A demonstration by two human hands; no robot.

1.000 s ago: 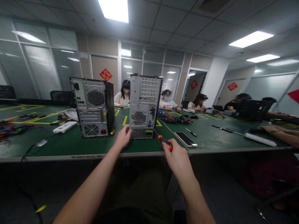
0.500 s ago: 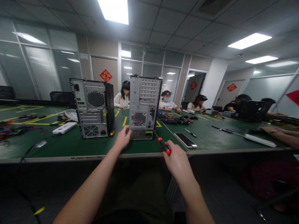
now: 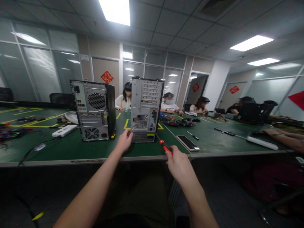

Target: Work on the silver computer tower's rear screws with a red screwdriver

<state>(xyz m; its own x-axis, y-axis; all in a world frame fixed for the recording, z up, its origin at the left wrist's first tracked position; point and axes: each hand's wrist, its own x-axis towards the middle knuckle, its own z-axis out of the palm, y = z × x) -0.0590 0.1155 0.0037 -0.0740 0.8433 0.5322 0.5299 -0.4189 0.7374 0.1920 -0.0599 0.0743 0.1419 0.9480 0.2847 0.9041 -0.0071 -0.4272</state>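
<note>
Head view: a silver-backed computer tower (image 3: 145,104) stands upright near the front edge of the green table (image 3: 102,152), its rear panel of slots, vents and ports turned toward the wearer. The right hand (image 3: 177,160) is closed round the handle of a red-and-black screwdriver (image 3: 165,146), whose thin shaft slants up and left to the tower's lower right edge; whether the tip sits in a screw is too small to tell. The left hand (image 3: 124,141) is loosely curved, thumb parted from the fingers, against the lower left edge of the same tower; whether it grips or only braces cannot be told. To the left stands a second tower (image 3: 95,109), untouched; to the right lies a phone (image 3: 187,142), with a slim tool (image 3: 192,135) just beyond it. The step in hand appears to be screwdriver work at the lower rear corner. The next move would seem to call for a steadied case, a shaft lined up with the fastener, and light, even turning pressure.
</note>
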